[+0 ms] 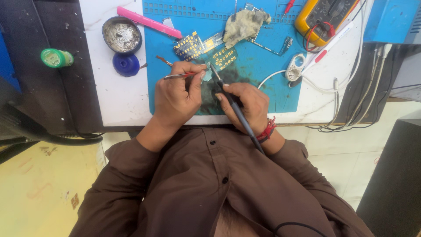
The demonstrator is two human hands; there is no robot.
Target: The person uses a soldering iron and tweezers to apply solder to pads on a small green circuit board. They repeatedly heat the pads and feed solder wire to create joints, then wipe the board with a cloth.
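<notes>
Pinching tweezers [180, 75] at frame centre, the left hand [175, 98] has fingers clamped; the right hand [245, 107] grips a soldering iron [234, 107] over the blue mat [263, 87].

Single view — camera on my head, facing straight down, close over blue mat [272, 83] and bench edge — no second view.

The person wears a brown button-front shirt [210, 184] (dark buttons, sleeves pushed up) and a red wrist thread [268, 130].
</notes>
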